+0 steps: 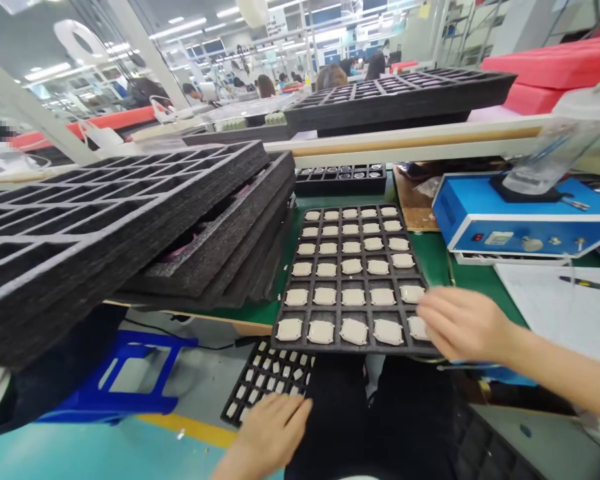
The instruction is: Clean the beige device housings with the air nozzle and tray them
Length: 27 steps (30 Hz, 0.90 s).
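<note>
A black foam tray (365, 316) with rows of compartments lies on the green work surface and reaches over its front edge. Its pockets hold several off-white, rounded-rectangular pieces (353, 297), one to a pocket. My right hand (463, 325) is over the tray's lower right corner, beside the end pieces; its fingertips are blurred and partly cover a corner piece (417, 327). Whether it grips anything is unclear. Down by my lap, my left hand (275, 430) rests with fingers extended, nothing seen in it. Behind it, lower down, is a second black tray (240, 383) of similar pieces.
Stacked black foam trays (220, 220) rise on the left. A blue device box (525, 220) with knobs stands at right, a clear cylinder (540, 157) on top. Paper (570, 307) and a pen (587, 283) lie before it. A blue stool (145, 363) is below left.
</note>
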Available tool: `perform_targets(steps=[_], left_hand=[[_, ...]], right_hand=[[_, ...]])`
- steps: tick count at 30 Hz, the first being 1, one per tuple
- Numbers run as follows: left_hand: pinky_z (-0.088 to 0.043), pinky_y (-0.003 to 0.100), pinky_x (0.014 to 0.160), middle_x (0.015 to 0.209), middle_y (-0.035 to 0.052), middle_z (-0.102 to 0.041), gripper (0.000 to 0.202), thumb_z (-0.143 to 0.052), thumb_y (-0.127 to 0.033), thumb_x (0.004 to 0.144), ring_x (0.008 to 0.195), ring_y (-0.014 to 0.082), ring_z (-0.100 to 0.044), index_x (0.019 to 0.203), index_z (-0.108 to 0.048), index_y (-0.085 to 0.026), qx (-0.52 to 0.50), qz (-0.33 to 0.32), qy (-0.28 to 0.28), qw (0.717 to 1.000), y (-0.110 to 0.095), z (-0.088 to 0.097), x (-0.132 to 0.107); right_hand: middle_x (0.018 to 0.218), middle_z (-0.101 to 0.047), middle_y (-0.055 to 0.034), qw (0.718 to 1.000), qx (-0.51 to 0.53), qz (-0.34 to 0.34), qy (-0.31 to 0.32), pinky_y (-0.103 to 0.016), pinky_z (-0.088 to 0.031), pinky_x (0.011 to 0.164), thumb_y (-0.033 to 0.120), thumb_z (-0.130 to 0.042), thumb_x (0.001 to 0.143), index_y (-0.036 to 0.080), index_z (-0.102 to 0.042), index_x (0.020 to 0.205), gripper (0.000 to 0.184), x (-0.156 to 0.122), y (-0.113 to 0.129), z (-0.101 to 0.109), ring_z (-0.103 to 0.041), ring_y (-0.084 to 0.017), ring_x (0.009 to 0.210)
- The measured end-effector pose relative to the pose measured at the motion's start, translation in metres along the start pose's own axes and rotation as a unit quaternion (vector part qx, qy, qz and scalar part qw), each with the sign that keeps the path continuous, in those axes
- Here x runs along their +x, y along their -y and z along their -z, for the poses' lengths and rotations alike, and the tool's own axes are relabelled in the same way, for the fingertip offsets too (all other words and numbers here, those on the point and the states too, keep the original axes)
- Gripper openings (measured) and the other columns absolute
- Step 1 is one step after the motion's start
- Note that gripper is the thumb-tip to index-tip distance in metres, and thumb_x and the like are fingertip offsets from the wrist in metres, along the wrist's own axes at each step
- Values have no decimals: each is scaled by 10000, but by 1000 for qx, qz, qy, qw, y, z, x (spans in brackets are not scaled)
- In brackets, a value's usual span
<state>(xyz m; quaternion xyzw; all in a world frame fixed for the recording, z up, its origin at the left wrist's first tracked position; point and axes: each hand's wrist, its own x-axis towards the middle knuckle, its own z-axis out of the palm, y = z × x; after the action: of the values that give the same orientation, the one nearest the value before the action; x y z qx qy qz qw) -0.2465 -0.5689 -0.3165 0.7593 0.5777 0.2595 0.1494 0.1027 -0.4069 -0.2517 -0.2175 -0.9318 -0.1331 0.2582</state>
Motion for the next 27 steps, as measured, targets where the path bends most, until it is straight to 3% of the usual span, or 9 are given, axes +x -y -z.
perform_targets(steps=[3, 5, 7, 11, 14, 16, 19, 21, 27], left_hand=[[-509, 325, 813, 1016, 75, -705, 323, -581, -240, 790, 877, 222, -657, 1093, -664, -315, -187, 112, 110, 970, -10, -49, 17], [-507, 335, 818, 1079, 96, -676, 381, -622, -265, 770, 924, 228, -639, 1151, -621, -277, -354, 190, 107, 910, -21, -71, 27], [-507, 348, 810, 1079, 131, -668, 429, -700, -324, 708, 940, 246, -635, 1117, -626, -220, -505, 240, 72, 826, -29, -86, 38], [-488, 398, 853, 986, 145, -696, 399, -809, -404, 568, 992, 294, -630, 865, -684, -168, -683, 330, -14, 652, -33, -104, 54], [-488, 391, 862, 893, 96, -720, 315, -827, -393, 550, 951, 273, -657, 724, -673, -181, -741, 381, -55, 550, -27, -110, 63], [-500, 358, 843, 844, 92, -731, 328, -820, -421, 555, 887, 252, -679, 717, -677, -175, -764, 404, -37, 502, -21, -111, 70], [-523, 307, 787, 845, 133, -734, 477, -753, -535, 601, 827, 238, -693, 828, -709, -118, -787, 440, 42, 430, -14, -109, 79], [-531, 288, 752, 851, 150, -734, 544, -701, -586, 635, 805, 236, -696, 847, -719, -86, -785, 454, 62, 417, -12, -108, 83], [-531, 357, 737, 745, 154, -733, 564, -741, -622, 532, 776, 300, -696, 791, -734, -122, -766, 434, 35, 473, -14, -106, 76]], right_hand=[[764, -617, -114, 990, -75, -3, 121, -327, -435, 659, 167, -407, 830, 143, -598, 746, 210, 82, -52, -28, -558, -215, 750], [899, -624, -167, 975, -84, -81, 190, -352, -424, 745, 193, -391, 845, 95, -604, 878, 236, 120, -88, -56, -553, -264, 890], [1087, -594, -193, 945, -53, -211, 245, -365, -392, 858, 217, -382, 865, 83, -577, 1042, 295, 145, -122, -87, -510, -292, 1055], [1183, -569, -207, 911, -48, -310, 268, -364, -386, 899, 268, -361, 899, 57, -521, 1189, 393, 170, -170, -143, -523, -290, 1092], [1266, -516, -212, 895, -38, -349, 275, -363, -372, 929, 333, -318, 926, 54, -495, 1242, 457, 180, -188, -174, -501, -286, 1140], [1319, -471, -214, 890, -28, -361, 277, -356, -358, 949, 358, -282, 938, 55, -483, 1267, 491, 187, -195, -188, -477, -281, 1174], [1279, -519, -208, 882, -8, -371, 291, -323, -362, 943, 369, -250, 943, 49, -547, 1213, 514, 198, -201, -202, -501, -261, 1156], [1233, -563, -201, 877, 1, -377, 298, -317, -377, 923, 390, -239, 942, 54, -592, 1166, 536, 206, -203, -208, -526, -259, 1132], [1162, -605, -226, 863, 0, -403, 303, -353, -415, 866, 507, -235, 917, 47, -634, 1119, 642, 223, -207, -211, -570, -302, 1083]])
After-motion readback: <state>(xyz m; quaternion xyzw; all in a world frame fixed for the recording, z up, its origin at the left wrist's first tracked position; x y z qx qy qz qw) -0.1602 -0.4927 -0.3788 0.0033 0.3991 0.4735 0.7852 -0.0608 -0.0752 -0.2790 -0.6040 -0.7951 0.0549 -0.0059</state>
